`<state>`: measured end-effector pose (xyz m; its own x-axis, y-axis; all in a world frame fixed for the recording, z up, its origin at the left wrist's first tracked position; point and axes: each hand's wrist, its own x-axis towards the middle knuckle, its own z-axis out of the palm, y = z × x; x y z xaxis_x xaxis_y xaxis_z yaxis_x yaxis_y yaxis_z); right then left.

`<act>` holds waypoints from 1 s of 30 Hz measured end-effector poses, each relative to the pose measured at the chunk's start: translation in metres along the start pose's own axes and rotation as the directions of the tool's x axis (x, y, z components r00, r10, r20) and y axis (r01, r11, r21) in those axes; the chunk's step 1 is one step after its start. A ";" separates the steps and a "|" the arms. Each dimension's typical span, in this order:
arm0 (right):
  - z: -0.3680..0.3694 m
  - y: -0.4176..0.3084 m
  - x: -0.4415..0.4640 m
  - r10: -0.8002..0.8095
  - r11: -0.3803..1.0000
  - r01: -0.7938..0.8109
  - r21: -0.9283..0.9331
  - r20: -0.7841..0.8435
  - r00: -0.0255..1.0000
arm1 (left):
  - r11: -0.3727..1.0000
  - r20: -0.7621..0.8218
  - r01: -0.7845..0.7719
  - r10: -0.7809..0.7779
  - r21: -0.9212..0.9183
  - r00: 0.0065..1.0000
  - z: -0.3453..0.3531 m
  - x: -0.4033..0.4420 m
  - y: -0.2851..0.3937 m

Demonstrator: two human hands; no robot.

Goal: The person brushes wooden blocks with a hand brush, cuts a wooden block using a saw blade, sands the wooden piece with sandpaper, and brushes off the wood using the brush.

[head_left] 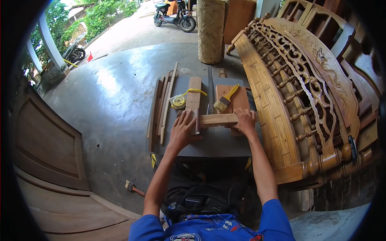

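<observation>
A short squared wooden block (219, 119) lies crosswise on the dark board of the work surface (217, 148). My right hand (245, 120) is closed around its right end. At the other end, my left hand (185, 128) presses down with bent fingers, holding the block steady. Beside those fingertips a thin upright metal strip (197, 122) crosses the block; what it belongs to is partly hidden by the hand. Just beyond stands a wider wooden piece (194, 94) with marked lines. A yellow tape measure (177, 102) rests left of it, its tape drawn out across the piece.
A yellow-handled paintbrush (227, 98) lies on a reddish wooden board (237, 94). Long wood strips (164, 108) line the left edge. A carved wooden bed frame (277, 100) leans close on the right. Another brush (134, 188) is on the floor, near wooden panels (48, 136).
</observation>
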<state>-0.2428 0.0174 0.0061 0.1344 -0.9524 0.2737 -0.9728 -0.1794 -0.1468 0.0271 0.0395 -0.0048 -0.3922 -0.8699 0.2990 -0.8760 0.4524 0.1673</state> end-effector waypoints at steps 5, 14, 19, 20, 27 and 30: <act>0.012 0.007 0.002 -0.023 0.998 0.023 -0.060 0.004 1.000 | 0.979 0.060 -0.201 0.203 -0.032 0.977 0.012 0.031 0.032; 0.018 0.019 0.005 -0.097 0.989 0.098 -0.108 0.022 0.995 | 0.924 0.054 -0.371 0.376 -0.094 0.925 0.009 0.024 -0.004; 0.019 0.014 0.005 -0.122 0.990 0.119 -0.072 -0.046 0.991 | 0.922 0.082 -0.379 0.385 -0.084 0.919 -0.017 0.009 -0.019; 0.018 0.013 0.006 -0.119 0.991 0.116 -0.064 -0.039 0.992 | 0.916 0.063 -0.392 0.398 -0.081 0.915 -0.013 0.014 -0.012; 0.032 0.025 0.004 -0.087 0.989 0.083 -0.124 -0.024 0.996 | 0.871 -0.016 -0.472 0.474 -0.138 0.880 0.030 0.069 0.049; 0.026 0.021 0.004 -0.095 0.989 0.091 -0.120 -0.032 0.995 | 0.841 -0.026 -0.513 0.516 -0.171 0.856 0.022 0.059 0.038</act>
<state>-0.2582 0.0037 -0.0203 0.2204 -0.9225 0.3169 -0.9721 -0.2344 -0.0063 -0.0357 0.0016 -0.0020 -0.7806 -0.5060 0.3670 -0.4879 0.8602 0.1483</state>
